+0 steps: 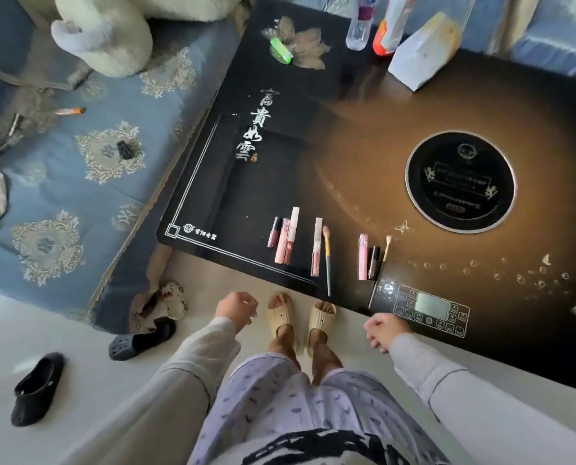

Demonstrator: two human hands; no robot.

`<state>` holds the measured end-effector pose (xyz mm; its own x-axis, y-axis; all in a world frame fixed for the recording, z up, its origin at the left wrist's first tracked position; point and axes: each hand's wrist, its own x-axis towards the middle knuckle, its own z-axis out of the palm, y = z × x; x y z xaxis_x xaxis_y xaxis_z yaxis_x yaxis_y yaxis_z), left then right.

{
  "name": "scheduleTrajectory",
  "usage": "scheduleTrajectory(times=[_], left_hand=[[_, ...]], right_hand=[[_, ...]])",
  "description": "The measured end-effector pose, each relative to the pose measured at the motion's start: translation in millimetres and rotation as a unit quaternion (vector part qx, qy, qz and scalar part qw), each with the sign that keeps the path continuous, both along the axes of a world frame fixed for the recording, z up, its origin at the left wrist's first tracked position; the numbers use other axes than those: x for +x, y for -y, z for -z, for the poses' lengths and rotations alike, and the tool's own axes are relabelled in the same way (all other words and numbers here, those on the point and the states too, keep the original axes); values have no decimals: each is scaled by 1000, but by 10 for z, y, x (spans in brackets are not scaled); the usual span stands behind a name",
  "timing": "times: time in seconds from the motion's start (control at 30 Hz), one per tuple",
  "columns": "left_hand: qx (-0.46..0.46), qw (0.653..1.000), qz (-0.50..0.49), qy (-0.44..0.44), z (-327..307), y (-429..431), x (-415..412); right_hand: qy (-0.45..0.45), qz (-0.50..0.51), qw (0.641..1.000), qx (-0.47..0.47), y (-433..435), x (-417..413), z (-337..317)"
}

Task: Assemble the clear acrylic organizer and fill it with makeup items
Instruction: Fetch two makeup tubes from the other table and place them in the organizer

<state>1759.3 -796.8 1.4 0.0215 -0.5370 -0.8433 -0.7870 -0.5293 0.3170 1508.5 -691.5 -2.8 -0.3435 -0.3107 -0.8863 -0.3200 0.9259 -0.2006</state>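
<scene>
Grip: left hand and right hand both loosely curled, empty, hanging off the table edge. Makeup items lie forward of the hands in a row near that edge: lip-gloss tubes, one tube w/ brush, a pink tube group; long axes point away from the person. R hand nearer the pink group, L nearer the glosses. Acrylic organizer: not identifiable, poss. out of view.

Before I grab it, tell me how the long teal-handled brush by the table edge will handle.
The brush looks thin and light, so probably easy to lift. Its round handle may roll if nudged. Its end seems to overhang the table edge, so it could tip off.
</scene>
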Motion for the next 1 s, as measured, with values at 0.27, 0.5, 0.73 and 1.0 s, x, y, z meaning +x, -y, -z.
scheduleTrajectory(times=[0.27,0.5,0.73,1.0], left_hand=[[-82,994,72,10,153,660,-636],[-142,981,119,50,371,835,-959],[-133,973,161,94,511,960,-1075],[-130,961,216,113,600,1024,-1128]], right_hand=[[-50,93,989,-104,930,234,186],[-124,4,985,-121,1301,526,374],[-166,-67,981,-74,1451,535,517],[-183,-96,977,-44,1531,604,591]])
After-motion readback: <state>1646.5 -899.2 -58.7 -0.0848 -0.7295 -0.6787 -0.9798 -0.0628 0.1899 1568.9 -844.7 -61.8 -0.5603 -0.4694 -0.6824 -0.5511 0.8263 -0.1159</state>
